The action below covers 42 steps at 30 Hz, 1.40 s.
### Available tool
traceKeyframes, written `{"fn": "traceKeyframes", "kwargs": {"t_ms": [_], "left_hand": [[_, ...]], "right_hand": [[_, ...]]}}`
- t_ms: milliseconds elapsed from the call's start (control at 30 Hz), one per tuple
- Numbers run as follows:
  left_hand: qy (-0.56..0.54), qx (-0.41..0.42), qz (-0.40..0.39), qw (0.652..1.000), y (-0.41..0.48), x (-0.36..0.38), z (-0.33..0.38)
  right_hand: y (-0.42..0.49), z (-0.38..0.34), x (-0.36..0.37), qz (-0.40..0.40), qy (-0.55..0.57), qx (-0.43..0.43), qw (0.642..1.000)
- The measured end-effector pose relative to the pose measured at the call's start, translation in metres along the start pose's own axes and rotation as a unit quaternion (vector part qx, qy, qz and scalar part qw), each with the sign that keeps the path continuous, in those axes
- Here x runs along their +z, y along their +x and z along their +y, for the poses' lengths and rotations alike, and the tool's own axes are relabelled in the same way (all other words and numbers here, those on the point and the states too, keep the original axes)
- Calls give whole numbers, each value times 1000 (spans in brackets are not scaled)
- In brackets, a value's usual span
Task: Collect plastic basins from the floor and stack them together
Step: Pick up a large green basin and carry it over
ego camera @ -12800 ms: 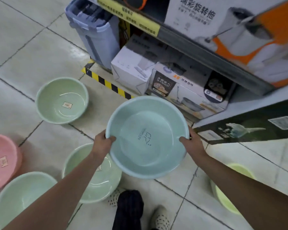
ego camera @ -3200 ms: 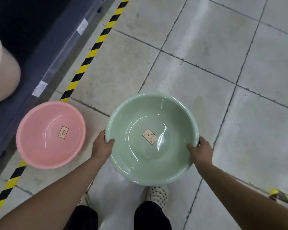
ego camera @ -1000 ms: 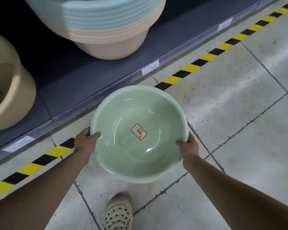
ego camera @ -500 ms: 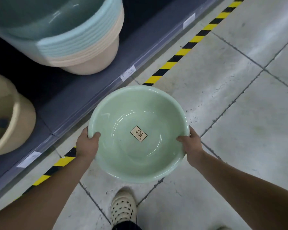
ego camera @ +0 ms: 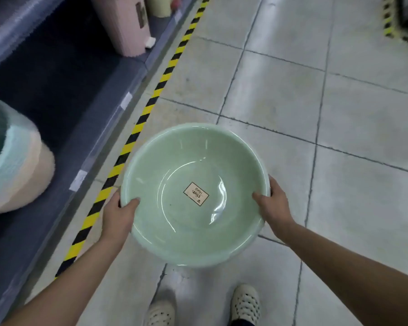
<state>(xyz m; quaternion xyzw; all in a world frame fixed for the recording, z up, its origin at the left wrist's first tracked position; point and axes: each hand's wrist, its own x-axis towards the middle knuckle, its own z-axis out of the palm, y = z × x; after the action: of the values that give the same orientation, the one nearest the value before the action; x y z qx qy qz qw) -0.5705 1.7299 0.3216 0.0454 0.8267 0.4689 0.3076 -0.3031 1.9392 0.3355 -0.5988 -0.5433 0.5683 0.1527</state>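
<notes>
Green basin (ego camera: 193, 196) held level above floor (ego camera: 339, 114); left grip (ego camera: 118, 215), right grip (ego camera: 273, 205) curled on opposite rims, thumbs inside; stack (ego camera: 14, 165) on shelf (ego camera: 57, 90) blurred, probably nested basins; centre over it, lower straight.

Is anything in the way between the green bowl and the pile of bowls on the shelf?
Nothing visible is. The left hand and right hand hold the green basin over the floor. Between it and the stack of basins are only flat striped tape and the low front edge of the shelf.
</notes>
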Motion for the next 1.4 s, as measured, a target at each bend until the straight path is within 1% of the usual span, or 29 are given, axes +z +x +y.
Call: {"fn": "traceKeyframes", "kwargs": {"t_ms": [133, 267, 367, 467, 633, 700, 800, 900, 1100, 1267, 1400], "left_hand": [[42, 40, -91, 994, -48, 69, 56], [104, 91, -194, 971, -93, 144, 82], [161, 122, -273, 940, -133, 200, 79], [225, 156, -360, 892, -179, 247, 57], [294, 198, -471, 808, -282, 303, -12], [314, 204, -498, 782, -320, 314, -44], [353, 219, -542, 731, -383, 328, -104], [383, 231, -568, 691, -430, 335, -163], [423, 256, -585, 643, -478, 361, -286], [426, 290, -576, 635, -491, 387, -377], [427, 308, -578, 623, -497, 405, -434]], "right_hand": [[-35, 15, -102, 86, 26, 27, 996], [-87, 66, -177, 192, 89, 72, 975], [-139, 123, -213, 272, 149, 111, 944], [-205, 186, -232, 350, 199, 151, 903], [-326, 295, -240, 461, 266, 230, 815], [-368, 334, -236, 486, 275, 259, 788], [-433, 396, -230, 521, 296, 298, 743], [-480, 460, -219, 530, 323, 320, 716], [-523, 576, -203, 562, 368, 331, 663], [-527, 669, -195, 563, 381, 318, 661], [-525, 727, -190, 563, 394, 314, 656]]}}
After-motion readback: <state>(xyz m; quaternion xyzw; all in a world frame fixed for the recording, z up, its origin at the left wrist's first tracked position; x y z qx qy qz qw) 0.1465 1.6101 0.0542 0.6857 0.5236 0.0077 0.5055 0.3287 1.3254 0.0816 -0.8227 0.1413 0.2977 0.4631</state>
